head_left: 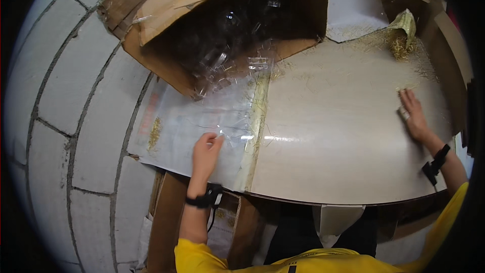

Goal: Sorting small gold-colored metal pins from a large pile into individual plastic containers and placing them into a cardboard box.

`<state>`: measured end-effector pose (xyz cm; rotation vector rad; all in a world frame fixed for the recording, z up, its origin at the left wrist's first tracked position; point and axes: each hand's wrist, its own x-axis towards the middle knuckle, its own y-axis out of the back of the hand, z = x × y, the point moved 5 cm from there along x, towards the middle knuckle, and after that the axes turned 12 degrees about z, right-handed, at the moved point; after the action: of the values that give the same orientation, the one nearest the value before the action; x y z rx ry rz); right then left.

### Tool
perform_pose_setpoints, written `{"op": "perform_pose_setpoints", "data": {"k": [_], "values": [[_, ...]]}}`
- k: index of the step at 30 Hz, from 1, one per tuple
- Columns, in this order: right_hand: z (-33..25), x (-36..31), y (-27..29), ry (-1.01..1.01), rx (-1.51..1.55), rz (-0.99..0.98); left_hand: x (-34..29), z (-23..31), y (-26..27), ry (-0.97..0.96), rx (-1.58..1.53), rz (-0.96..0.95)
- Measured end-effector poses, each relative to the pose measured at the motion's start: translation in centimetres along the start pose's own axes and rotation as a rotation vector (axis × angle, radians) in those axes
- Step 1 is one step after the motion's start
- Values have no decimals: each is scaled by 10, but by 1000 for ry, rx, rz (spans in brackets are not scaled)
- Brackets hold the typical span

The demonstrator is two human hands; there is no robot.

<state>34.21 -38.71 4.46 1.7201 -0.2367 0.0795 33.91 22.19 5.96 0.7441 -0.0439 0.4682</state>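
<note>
My left hand (206, 154) is over the white plastic sheet on the left of the table, thumb and fingers closed together. A small clear plastic piece (221, 131) shows at its fingertips; its exact kind is hard to make out. On the right, my right hand (415, 117) lies palm down on the pale tabletop (323, 121), fingers stretched out. Just beyond those fingertips are a few thin gold-coloured pins (405, 87). Farther back, a heap of similar pins (400, 49) spills from a crumpled yellowish bag (404, 23).
A large cardboard box (151, 65) lies open toward me at the back left, clear plastic pieces (217, 60) inside it and at its mouth. Yellowish tape (257, 116) edges the white sheet (177, 136), which bears a small gold pile (154, 134). Cardboard walls (452, 45) border the right.
</note>
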Motion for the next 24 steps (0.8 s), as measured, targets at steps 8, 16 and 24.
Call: {"op": "perform_pose_setpoints", "data": {"k": [8,16,24], "values": [[-141,-64,-10,113,116,6,15,-8,-48,-53,128,-124],[-135,-110,1,-6,583,-40,-65,92,-17,137,-529,-198],[-190,-130,-13,194,159,246,-185,67,-38,549,-1209,-460]]}}
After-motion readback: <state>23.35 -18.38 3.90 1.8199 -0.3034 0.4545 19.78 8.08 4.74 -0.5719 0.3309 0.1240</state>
